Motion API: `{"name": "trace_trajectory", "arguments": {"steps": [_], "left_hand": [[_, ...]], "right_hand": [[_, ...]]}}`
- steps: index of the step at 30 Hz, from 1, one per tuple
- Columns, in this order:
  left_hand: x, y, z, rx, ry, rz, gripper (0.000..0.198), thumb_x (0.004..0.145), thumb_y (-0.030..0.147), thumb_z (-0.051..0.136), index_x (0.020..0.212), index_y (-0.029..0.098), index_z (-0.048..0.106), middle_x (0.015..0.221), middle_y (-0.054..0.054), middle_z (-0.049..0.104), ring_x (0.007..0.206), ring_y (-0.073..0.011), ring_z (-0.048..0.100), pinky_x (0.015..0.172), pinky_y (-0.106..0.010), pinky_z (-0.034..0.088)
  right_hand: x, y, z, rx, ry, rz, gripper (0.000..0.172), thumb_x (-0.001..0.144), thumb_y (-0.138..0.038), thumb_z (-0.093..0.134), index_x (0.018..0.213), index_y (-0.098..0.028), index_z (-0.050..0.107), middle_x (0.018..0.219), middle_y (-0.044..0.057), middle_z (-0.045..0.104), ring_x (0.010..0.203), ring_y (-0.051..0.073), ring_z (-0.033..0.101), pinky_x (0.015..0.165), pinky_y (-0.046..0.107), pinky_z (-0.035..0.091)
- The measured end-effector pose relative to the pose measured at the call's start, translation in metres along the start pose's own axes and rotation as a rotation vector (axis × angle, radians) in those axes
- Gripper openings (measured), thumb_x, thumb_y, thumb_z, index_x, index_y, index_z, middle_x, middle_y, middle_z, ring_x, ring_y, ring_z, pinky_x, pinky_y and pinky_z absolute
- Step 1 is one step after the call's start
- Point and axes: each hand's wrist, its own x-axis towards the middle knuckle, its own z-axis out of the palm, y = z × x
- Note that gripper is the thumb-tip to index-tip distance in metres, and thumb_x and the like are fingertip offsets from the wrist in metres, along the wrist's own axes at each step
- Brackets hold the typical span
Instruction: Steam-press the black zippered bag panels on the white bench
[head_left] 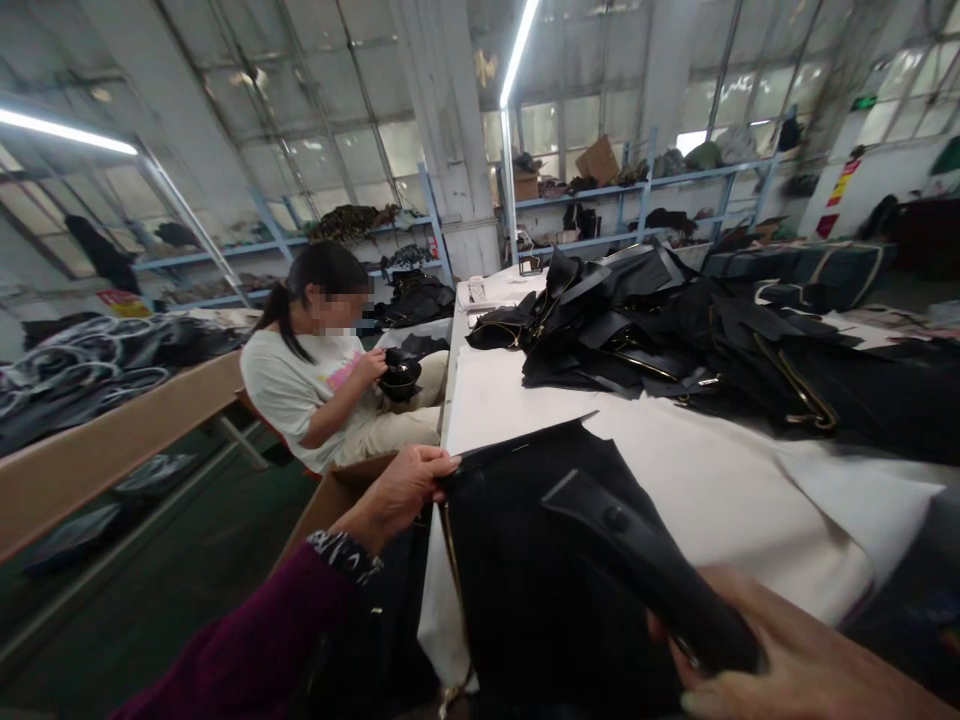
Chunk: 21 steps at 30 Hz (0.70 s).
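Observation:
My left hand (409,492) pinches the upper left corner of a black fabric panel (540,560) between thumb and fingers. This panel lies over the near edge of the white table, and a gold zipper (452,560) runs down its left side. My right hand (780,650), partly blurred at the lower right, is closed around a long black strap-like piece (637,555). Its wide flat end, with a round mark, lies over the panel; I cannot tell its exact kind. More black material hangs below my left forearm.
A heap of black pieces with gold zippers (637,320) covers the far side of the white table (495,395). A seated co-worker (322,370) at the left handles a small black item. Beside my left arm stands a cardboard box (337,495). Loaded blue shelves (585,195) line the wall.

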Motion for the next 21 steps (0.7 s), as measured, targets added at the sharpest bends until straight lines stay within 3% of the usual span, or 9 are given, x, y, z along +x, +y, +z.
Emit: {"name": "trace_trajectory", "arguments": {"steps": [4,9,17,21], "left_hand": [[-0.014,-0.002,0.008,-0.092,0.026,-0.049,0.033,0.058,0.039,0.076,0.056,0.011,0.058,0.056,0.003,0.049,0.05,-0.0062,0.041,0.045,-0.018,0.032],[-0.019,-0.006,0.019,-0.172,0.026,-0.084,0.031,0.053,0.035,0.082,0.059,0.01,0.064,0.059,0.001,0.052,0.054,-0.0068,0.044,0.045,-0.016,0.035],[-0.02,-0.017,0.024,-0.266,-0.078,-0.021,0.029,0.062,0.035,0.079,0.061,0.01,0.063,0.059,0.002,0.051,0.054,-0.0066,0.039,0.049,-0.018,0.032],[-0.014,-0.042,0.023,-0.047,-0.046,-0.007,0.033,0.071,0.043,0.068,0.06,0.012,0.061,0.055,0.002,0.05,0.053,-0.0094,0.041,0.052,-0.022,0.031]], "right_hand": [[0.018,-0.029,0.019,0.077,-0.108,-0.027,0.029,0.068,-0.031,0.07,0.09,-0.016,0.057,0.07,-0.003,0.055,0.059,0.011,0.052,0.051,0.019,0.041],[0.034,-0.021,0.032,0.211,-0.127,0.014,0.04,0.068,-0.03,0.075,0.097,-0.016,0.052,0.057,-0.007,0.058,0.046,0.007,0.049,0.044,0.016,0.038],[0.052,-0.035,0.031,0.318,-0.135,-0.014,0.039,0.068,-0.027,0.076,0.097,-0.017,0.051,0.05,-0.007,0.059,0.042,0.009,0.051,0.041,0.018,0.042],[0.051,-0.036,0.02,0.357,-0.062,-0.115,0.036,0.07,-0.028,0.076,0.095,-0.016,0.054,0.049,-0.008,0.057,0.041,0.008,0.051,0.04,0.016,0.042]]}}
